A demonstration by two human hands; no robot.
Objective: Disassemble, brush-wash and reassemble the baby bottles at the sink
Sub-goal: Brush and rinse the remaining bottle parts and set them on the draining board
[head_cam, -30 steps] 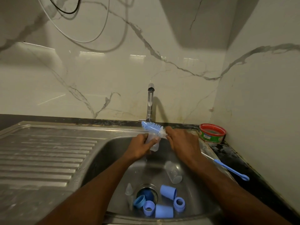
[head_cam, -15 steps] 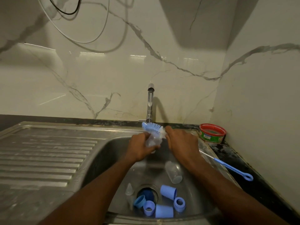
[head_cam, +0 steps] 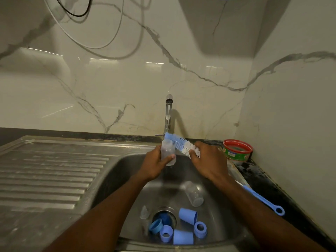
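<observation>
Your brush (head_cam: 179,143) has come out of the bottle (head_cam: 168,151) it was scrubbing; its bristles now lie across the mouth, just below the tap (head_cam: 168,113). Your left hand (head_cam: 156,165) grips that bottle, your right hand (head_cam: 209,160) grips the brush. I judge rinsing comes next. Below the tap, another bottle (head_cam: 193,194), 1 teat (head_cam: 144,212) and blue caps and rings (head_cam: 187,216) crowd the drain.

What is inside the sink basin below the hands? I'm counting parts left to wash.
In the sink: a clear bottle, a clear teat, two blue caps, three blue rings. The drain is partly covered.
</observation>
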